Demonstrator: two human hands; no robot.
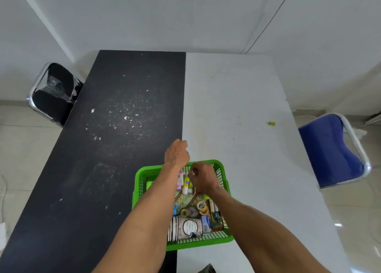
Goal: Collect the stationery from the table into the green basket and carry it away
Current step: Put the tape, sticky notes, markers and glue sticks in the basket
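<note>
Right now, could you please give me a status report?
Left hand beyond green basket, right hand over it, grips unclear. Basket loaded with stationery. Small yellow piece on white table.

paper cups (185,228), round label, blurred, reads roughly "to smile today"

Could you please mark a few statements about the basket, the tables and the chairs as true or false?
1. The green basket sits across the seam between the black table and the white table. True.
2. The stack of paper cups stands upright on the white table. False: it lies on its side inside the basket, at the near end.
3. A small yellow-green item lies on the white table, apart from the basket. True.
4. The blue chair stands beside the black table. False: it is beside the white table; the black chair is beside the black one.
5. The right hand rests on the blue chair. False: it is over the basket's far end.
</note>
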